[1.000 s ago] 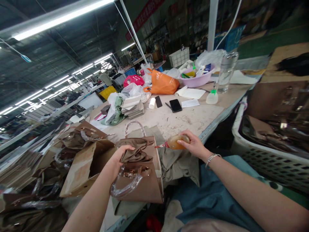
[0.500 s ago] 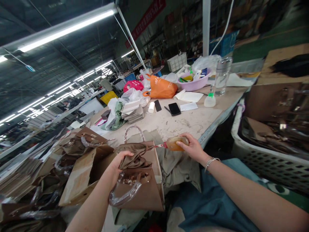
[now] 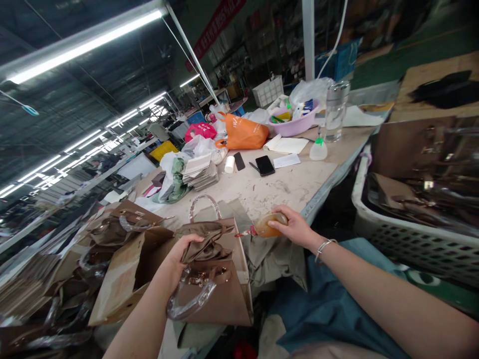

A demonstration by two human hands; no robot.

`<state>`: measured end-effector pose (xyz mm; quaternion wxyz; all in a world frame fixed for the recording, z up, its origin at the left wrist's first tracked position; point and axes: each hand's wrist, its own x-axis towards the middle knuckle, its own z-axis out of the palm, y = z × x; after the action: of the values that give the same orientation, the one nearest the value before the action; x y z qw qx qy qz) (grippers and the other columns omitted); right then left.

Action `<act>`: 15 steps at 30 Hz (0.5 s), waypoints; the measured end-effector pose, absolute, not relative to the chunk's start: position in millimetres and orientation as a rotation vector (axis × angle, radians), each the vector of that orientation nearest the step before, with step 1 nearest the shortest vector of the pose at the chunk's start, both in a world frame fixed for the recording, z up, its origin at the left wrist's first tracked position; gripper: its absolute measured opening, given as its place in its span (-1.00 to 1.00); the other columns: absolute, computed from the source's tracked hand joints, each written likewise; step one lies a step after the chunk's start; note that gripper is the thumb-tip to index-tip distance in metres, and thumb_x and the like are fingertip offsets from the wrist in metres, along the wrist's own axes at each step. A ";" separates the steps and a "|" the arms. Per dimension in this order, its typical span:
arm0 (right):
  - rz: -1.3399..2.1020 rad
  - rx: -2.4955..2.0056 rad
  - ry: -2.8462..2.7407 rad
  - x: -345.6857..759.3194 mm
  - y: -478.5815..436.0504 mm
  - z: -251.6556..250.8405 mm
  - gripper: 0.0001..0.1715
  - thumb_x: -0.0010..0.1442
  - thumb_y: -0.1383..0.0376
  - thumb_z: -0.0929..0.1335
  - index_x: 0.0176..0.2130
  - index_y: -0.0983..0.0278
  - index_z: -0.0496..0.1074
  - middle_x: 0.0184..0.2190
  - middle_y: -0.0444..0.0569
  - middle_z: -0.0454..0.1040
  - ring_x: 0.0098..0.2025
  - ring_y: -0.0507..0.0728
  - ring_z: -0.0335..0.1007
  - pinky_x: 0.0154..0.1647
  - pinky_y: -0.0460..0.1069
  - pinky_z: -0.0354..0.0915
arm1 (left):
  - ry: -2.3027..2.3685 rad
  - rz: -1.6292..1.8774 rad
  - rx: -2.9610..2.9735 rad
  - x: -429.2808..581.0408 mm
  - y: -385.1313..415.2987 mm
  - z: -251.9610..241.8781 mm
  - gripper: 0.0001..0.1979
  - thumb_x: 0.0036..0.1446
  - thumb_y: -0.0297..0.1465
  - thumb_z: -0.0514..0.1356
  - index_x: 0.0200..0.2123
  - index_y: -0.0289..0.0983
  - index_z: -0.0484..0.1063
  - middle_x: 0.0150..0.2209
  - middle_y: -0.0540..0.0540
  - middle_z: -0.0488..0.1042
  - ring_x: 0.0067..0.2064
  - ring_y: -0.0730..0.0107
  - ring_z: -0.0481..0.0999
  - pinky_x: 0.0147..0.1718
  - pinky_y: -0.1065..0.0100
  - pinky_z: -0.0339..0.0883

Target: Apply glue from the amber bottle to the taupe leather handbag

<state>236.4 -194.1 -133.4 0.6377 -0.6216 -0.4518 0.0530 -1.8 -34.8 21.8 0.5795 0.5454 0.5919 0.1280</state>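
A brown handbag (image 3: 220, 294) lies on its side before me, its handles wrapped in clear plastic. My left hand (image 3: 189, 249) is closed on the bag's bunched brown lining (image 3: 209, 242) at the opening; some of its fingers are hidden by the cloth. In my right hand (image 3: 294, 227) is a squeeze bottle (image 3: 270, 224) of amber liquid, held on its side. The bottle's red nozzle (image 3: 245, 233) points left, close to the bag's upper right edge. Whether the tip touches the bag I cannot tell.
An open cardboard box (image 3: 127, 271) and more brown bags (image 3: 116, 224) crowd the left. A white plastic basket (image 3: 404, 239) full of bags stands at right. Farther back on the table are a phone (image 3: 265, 166), a glass bottle (image 3: 336, 112), a purple basin (image 3: 295, 128) and an orange bag (image 3: 245, 133).
The squeeze bottle has tilted so that its nozzle points lower, and the tip has come slightly away from the lining toward the bag's edge. My left hand keeps its grip.
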 end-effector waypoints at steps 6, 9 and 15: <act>0.076 -1.422 -0.862 232.1 -187.8 -128.5 -0.70 0.14 0.08 0.38 -0.20 0.20 0.37 -0.25 -0.03 0.45 -0.18 0.20 0.40 -0.07 0.13 0.34 | 1.431 0.254 1.232 -2.1 -26.3 16.7 -0.82 -0.14 -0.35 0.27 -0.50 -0.39 0.54 -0.53 -0.21 0.58 -0.58 0.27 0.53 -0.61 0.38 0.40; 0.057 -1.410 -0.840 230.6 -185.9 -127.8 -0.71 0.14 0.09 0.39 -0.20 0.20 0.37 -0.23 -0.03 0.45 -0.17 0.20 0.39 -0.04 0.13 0.33 | 1.457 0.255 1.197 -2.1 -24.7 15.9 -0.85 -0.16 -0.36 0.27 -0.52 -0.35 0.53 -0.56 -0.17 0.57 -0.58 0.24 0.53 -0.63 0.36 0.40; 0.068 -1.412 -0.820 230.2 -194.3 -128.3 -0.67 0.16 0.05 0.38 -0.18 0.20 0.36 -0.22 -0.03 0.45 -0.18 0.20 0.39 -0.04 0.13 0.33 | 1.418 0.267 1.210 -7.6 -17.4 9.7 -0.80 -0.15 -0.32 0.29 -0.46 -0.35 0.55 -0.49 -0.17 0.60 -0.54 0.22 0.55 -0.59 0.33 0.43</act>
<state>230.2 -194.3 -128.3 0.6844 -0.6299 -0.3659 0.0304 -7.6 -17.4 9.7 0.5885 0.5194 0.6089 0.1146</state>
